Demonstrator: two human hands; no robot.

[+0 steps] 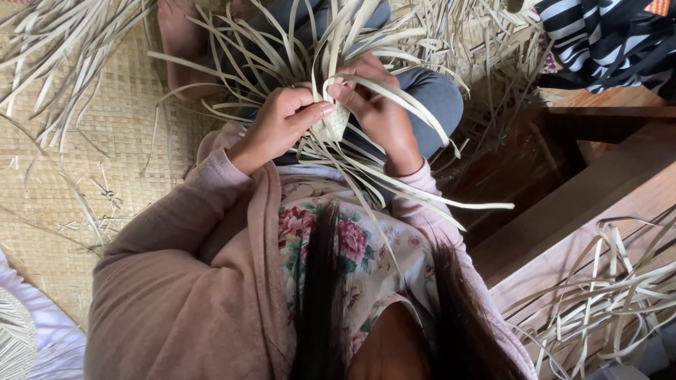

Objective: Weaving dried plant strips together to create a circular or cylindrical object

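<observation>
A small woven piece [334, 125] of pale palm-leaf strips sits between both hands above my lap, with many long loose strips [282, 49] fanning out from it. My left hand [282, 119] pinches the woven part with thumb and fingers. From the other side, my right hand [377, 102] grips it, fingers wrapped over the strips. The centre of the weave is partly hidden by my fingers.
I sit on a woven straw mat [84, 162]. Loose pale strips lie scattered at the top left [63, 42] and piled at the lower right [605, 295]. A dark wooden bench or step [598, 183] stands to the right, striped cloth [605, 35] behind it.
</observation>
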